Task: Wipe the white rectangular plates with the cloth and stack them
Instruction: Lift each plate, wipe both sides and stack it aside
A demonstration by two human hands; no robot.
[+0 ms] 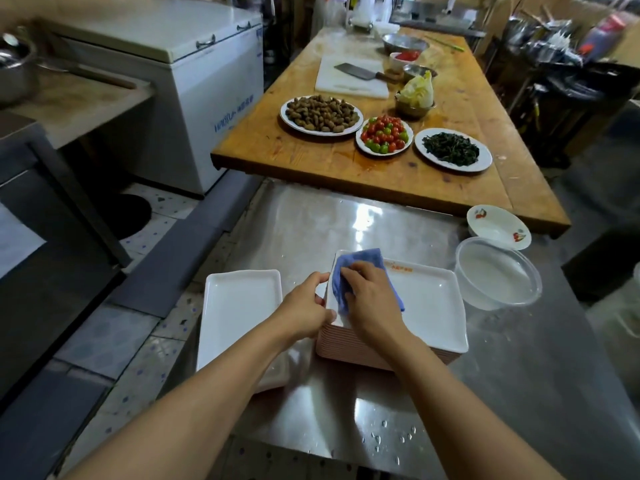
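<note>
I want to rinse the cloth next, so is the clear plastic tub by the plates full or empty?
Partly full: the clear tub holds shallow water, well below its rim.

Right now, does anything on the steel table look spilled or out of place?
Yes, slightly. Water droplets lie scattered on the stainless steel table near its front edge. The white rectangular plate under the blue cloth sits slightly askew on its stack.

Blue lettering on the white chest freezer [207,98], orange print on the top plate [429,299], both unreadable
</note>
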